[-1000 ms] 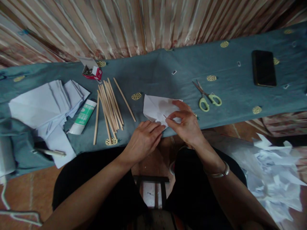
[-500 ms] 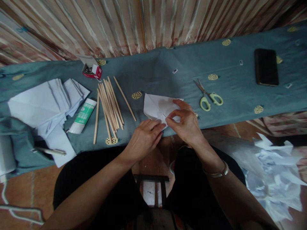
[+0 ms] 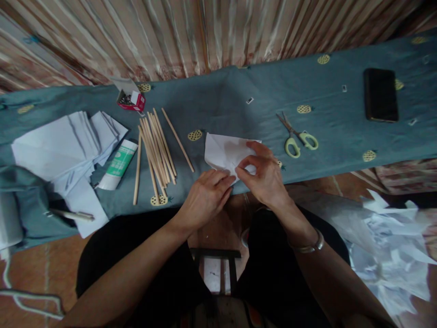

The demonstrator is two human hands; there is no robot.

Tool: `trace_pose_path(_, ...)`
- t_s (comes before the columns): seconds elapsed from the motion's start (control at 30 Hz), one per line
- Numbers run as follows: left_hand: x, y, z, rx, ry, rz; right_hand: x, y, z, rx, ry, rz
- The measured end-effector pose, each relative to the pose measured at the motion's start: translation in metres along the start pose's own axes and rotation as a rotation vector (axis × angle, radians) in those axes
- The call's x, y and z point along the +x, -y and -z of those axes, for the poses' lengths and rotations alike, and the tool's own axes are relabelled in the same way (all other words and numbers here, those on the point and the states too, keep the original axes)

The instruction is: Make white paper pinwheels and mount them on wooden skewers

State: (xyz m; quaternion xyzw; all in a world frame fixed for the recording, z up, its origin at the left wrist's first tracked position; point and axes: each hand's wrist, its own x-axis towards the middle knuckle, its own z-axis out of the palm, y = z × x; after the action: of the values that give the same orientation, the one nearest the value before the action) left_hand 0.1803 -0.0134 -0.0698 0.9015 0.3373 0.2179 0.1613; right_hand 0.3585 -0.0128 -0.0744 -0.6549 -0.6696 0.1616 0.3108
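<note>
A folded white paper point(image 3: 223, 150) lies near the front edge of a grey-blue tablecloth point(image 3: 232, 100). My left hand point(image 3: 205, 198) rests with its fingers stretched flat on the paper's near corner. My right hand point(image 3: 266, 175) pinches the paper's right part between thumb and forefinger; a thin pin seen earlier between the fingers no longer shows. A silver bangle point(image 3: 307, 246) sits on my right wrist.
Several wooden sticks point(image 3: 155, 148) lie left of the paper, with a glue tube point(image 3: 118, 164), a stack of white sheets point(image 3: 61, 150) and a small red box of pins point(image 3: 131, 100). Green-handled scissors point(image 3: 297, 136) and a black phone point(image 3: 380, 94) lie to the right. Paper scraps point(image 3: 392, 241) cover the floor.
My right thumb and forefinger have closed tighter on the paper, and the thin pin that stuck up between them is out of sight. My left hand stays put.
</note>
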Motion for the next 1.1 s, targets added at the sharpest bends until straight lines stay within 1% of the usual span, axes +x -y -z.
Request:
trace_pose_path(0.17, 0.0, 0.0, 0.0, -0.01, 0.015, 0.009, -0.004, -0.003, -0.003, -0.069, 0.003, 0.046)
trace_pose_path(0.33, 0.001, -0.001, 0.0, 0.005, 0.009, -0.005, -0.007, -0.005, -0.003, -0.116, 0.023, 0.13)
trace_pose_path(0.47, 0.001, 0.0, 0.0, 0.015, 0.001, -0.012, -0.01, -0.001, -0.001, -0.174, 0.048, 0.195)
trace_pose_path(0.67, 0.002, -0.001, 0.002, 0.042, 0.048, -0.008, -0.018, 0.009, -0.009, -0.305, 0.033, 0.295)
trace_pose_path(0.8, 0.002, -0.002, 0.003, 0.057, 0.069, -0.002, -0.02, 0.006, -0.015, -0.284, 0.045, 0.324)
trace_pose_path(0.97, 0.001, -0.001, 0.001, 0.057, 0.058, 0.0, -0.017, -0.001, -0.017, -0.24, 0.009, 0.331)
trace_pose_path(1.1, 0.0, 0.0, -0.002, 0.057, 0.049, 0.002, -0.017, -0.002, -0.014, -0.197, 0.047, 0.297)
